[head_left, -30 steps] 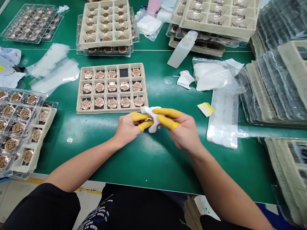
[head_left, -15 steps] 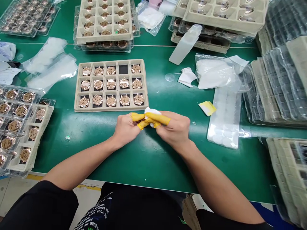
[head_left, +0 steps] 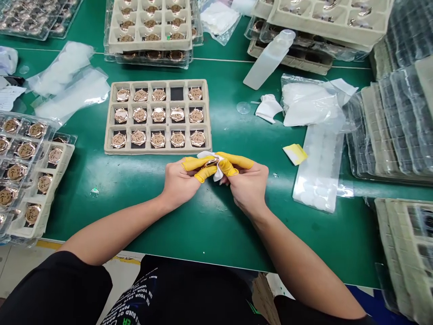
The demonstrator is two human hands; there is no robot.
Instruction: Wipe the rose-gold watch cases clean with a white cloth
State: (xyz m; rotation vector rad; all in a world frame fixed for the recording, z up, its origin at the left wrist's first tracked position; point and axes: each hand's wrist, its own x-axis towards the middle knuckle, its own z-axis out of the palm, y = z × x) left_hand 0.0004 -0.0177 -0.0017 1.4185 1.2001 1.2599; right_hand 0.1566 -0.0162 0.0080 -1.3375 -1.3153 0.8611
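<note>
Between my fingers is a rose-gold watch case [head_left: 211, 162], only its shiny rim showing. My left hand [head_left: 181, 180] pinches the case between thumb and forefinger, both in yellow finger cots. A white cloth [head_left: 218, 174] lies against the case, held by my right hand [head_left: 248, 183], which also wears yellow finger cots. Just beyond my hands sits a beige tray [head_left: 157, 151] with rows of watch cases lying back up. One compartment [head_left: 176, 94] in its far row has only a dark bottom showing.
Stacked trays of watch cases stand at the left [head_left: 61, 180] and far side [head_left: 149, 45]. A translucent bottle [head_left: 267, 61], bagged white cloths [head_left: 304, 104], a yellow-and-white pad [head_left: 295, 154] and a clear plastic strip [head_left: 316, 167] lie to the right. Piled trays [head_left: 402, 122] line the right edge.
My hands have drawn slightly apart at the fingertips, and the rim of the watch case now shows. The right-hand fingers and cloth have shifted on it. The whole view has moved slightly.
</note>
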